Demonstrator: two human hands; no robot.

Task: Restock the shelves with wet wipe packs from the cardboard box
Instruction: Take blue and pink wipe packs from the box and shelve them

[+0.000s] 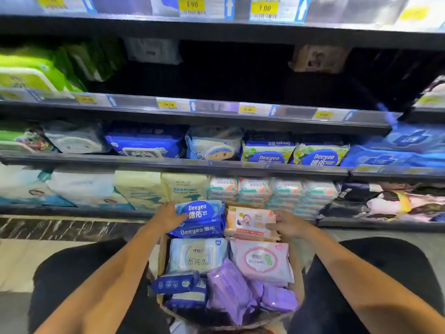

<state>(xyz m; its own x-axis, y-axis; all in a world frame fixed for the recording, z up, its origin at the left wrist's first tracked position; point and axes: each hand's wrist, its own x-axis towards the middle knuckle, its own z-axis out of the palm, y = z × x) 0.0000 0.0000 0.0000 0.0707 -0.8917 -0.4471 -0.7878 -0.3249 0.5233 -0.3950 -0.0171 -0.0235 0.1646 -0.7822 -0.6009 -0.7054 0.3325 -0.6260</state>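
A cardboard box (162,251) sits on the floor between my knees, packed with wet wipe packs. My left hand (168,214) grips the left edge of a blue Deeyeo pack (201,219) at the box's far end. My right hand (287,224) holds the right edge of an orange baby-wipe pack (250,222) beside it. Nearer me lie a pale blue pack (197,255), a pink pack (261,260), purple packs (228,289) and dark blue packs (175,283).
Shelves rise in front of me. The bottom shelf (72,209) holds cream and white packs. The shelf above carries blue Deeyeo packs (269,153). A middle shelf (216,78) is dark, with green packs (31,73) at its left. The tiled floor (19,259) lies to my left.
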